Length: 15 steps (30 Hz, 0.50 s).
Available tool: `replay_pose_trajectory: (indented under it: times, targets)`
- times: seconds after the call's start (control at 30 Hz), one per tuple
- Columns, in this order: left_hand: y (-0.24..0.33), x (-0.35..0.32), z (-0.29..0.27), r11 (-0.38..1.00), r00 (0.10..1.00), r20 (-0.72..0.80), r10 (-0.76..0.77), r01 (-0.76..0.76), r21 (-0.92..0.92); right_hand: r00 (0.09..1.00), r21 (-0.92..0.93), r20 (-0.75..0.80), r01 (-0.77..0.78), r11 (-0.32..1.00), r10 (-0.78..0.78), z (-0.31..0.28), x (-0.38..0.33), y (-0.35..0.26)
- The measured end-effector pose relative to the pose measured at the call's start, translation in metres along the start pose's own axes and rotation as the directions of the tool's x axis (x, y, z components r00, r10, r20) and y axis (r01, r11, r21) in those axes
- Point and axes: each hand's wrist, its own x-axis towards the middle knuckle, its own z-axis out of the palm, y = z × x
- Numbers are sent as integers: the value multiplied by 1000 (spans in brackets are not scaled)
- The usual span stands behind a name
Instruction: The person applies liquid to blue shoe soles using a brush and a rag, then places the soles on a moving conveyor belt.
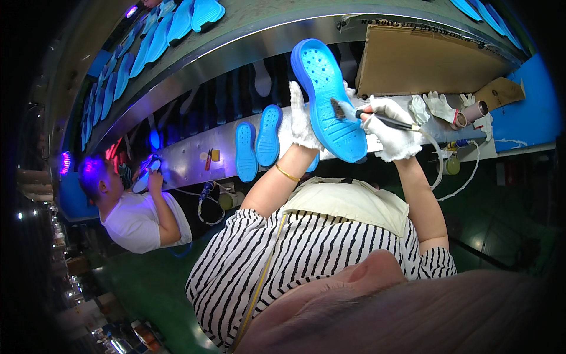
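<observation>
Clasping the shoe sole (321, 112), likely light, springy, best rim-held, is the left hand (303, 127); over the sole, the right hand (394, 138) pinches a brush (346, 110).

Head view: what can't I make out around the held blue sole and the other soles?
- Left hand: palm and most fingers, hidden in the head view behind the held blue sole.
- Held blue sole's underside: turned away from the head view.
- Another blue sole: mostly covered there by the left wrist and held sole.
- Topmost blue soles: partly cut off by the head view's top edge.
</observation>
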Motion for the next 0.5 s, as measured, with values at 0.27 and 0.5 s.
replay_pose_trajectory:
  times: [0.27,0.5]
  targets:
    - [-7,-3,4,986,991,121,-50,30,166,980,70,55,186,980,-190,22,-12,-11]
    - [-1,5,9,942,983,135,124,-159,295,994,44,-35,100,994,-99,16,-14,-5]
